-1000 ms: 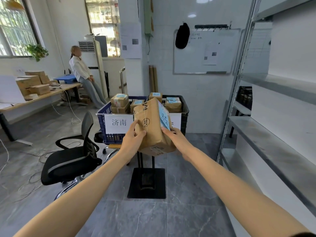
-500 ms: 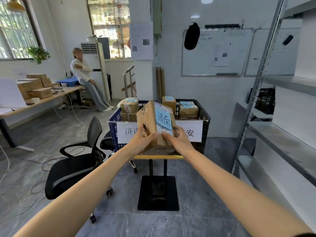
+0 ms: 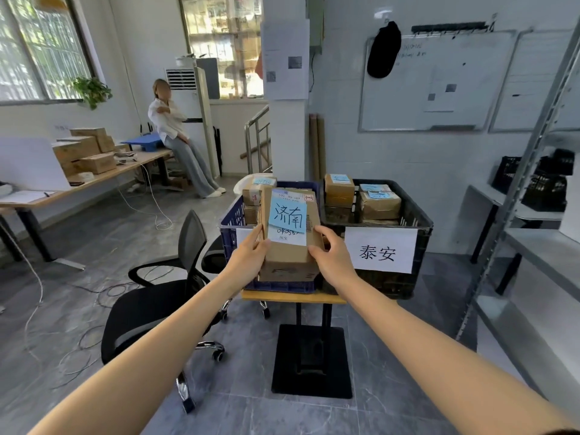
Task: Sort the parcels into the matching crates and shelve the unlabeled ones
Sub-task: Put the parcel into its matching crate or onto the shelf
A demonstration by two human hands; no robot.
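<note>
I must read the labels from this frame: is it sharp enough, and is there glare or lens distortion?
Head view: the blue note on the held parcel and the white sign are sharp, readable; the small print is not. Head view, edges: the window is washed out, and the shelf post leans from the wide lens.

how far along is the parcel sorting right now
Done: labelled parcels already sit in the blue crate and the black crate signed 泰安. In hand: left hand and right hand hold a parcel noted 济南 in front of the blue crate. Left: dropping it in, then probably the boxes on the desk; no parcels show on the shelf.
</note>
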